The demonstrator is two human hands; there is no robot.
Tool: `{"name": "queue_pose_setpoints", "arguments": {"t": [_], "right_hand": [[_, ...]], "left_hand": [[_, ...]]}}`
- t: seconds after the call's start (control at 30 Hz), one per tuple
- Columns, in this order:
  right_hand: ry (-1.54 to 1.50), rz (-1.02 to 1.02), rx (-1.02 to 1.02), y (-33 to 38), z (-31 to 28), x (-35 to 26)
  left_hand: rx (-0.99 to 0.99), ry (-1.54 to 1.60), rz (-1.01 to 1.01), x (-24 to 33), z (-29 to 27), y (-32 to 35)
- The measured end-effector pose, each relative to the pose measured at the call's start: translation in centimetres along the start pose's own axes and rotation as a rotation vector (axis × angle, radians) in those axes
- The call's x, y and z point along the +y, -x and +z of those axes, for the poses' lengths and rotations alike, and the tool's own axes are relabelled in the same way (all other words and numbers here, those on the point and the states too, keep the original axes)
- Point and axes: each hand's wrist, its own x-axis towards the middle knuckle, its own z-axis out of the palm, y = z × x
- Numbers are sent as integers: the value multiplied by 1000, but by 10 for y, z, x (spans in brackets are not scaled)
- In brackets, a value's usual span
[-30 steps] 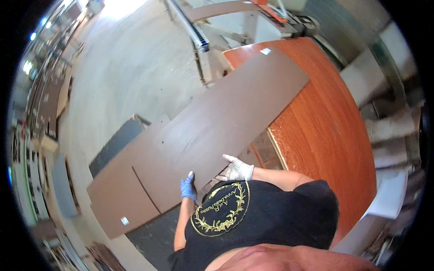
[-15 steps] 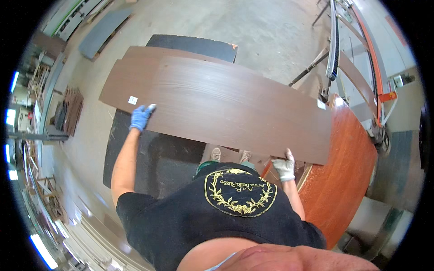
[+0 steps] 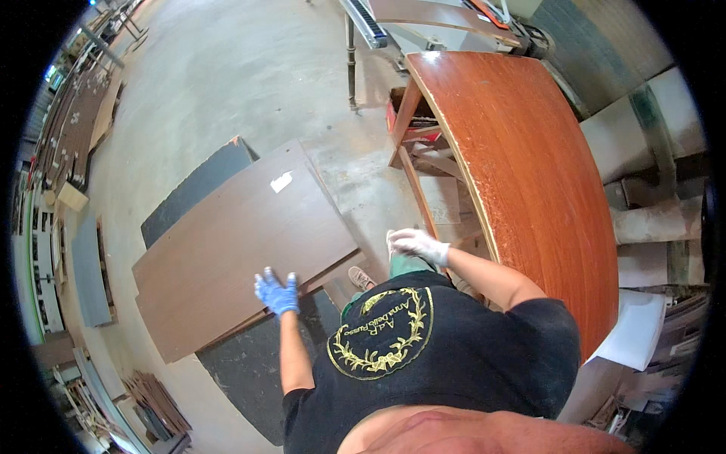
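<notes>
The blue-gloved left hand (image 3: 278, 293) is reaching over the near edge of a brown panel (image 3: 234, 250), its fingers spreading wide and closing around nothing; whether they are pressing on the surface is hard to tell. The white-gloved right hand (image 3: 420, 246) is hovering above a green trouser leg (image 3: 411, 265), between the panel and the bench (image 3: 529, 166); blur is hiding how far its fingers are opening, and whether they are holding anything cannot be told. The panel is lying flat on the left, bearing a white label (image 3: 281, 181) near its far right corner. A lower panel (image 3: 333, 271) is showing along its edge, and a black board (image 3: 253, 386) is jutting out beneath both. The bench is standing on the right, its red-brown top shining, with a red box (image 3: 393, 113) sitting beside its legs. Farther left, a grey board (image 3: 90, 276) is lying near the shelving (image 3: 41, 257).
</notes>
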Motion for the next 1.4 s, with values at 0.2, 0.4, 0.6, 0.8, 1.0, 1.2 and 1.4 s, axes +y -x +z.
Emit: {"name": "queue_pose_setpoints", "arguments": {"t": [0.2,0.4,0.6,0.8,1.0,1.2,1.4], "right_hand": [[1135,-490,1212,65,-108,-8],[1296,161,1233,69,-144,37],[1347,43,1293,54,-155,41],[1353,101,1280,46,-160,31],[1370,114,1303,44,-170,45],[1344,157,1320,25,-190,56],[1246,224,1336,27,-187,43]], "left_hand": [[154,104,-149,61,22,36],[-269,15,-613,56,19,86],[-634,-193,-866,76,51,38],[-674,-195,-717,21,31,54],[-670,-243,-655,-26,27,55],[-647,-296,-652,-32,37,26],[-630,-341,-637,-6,53,10]]}}
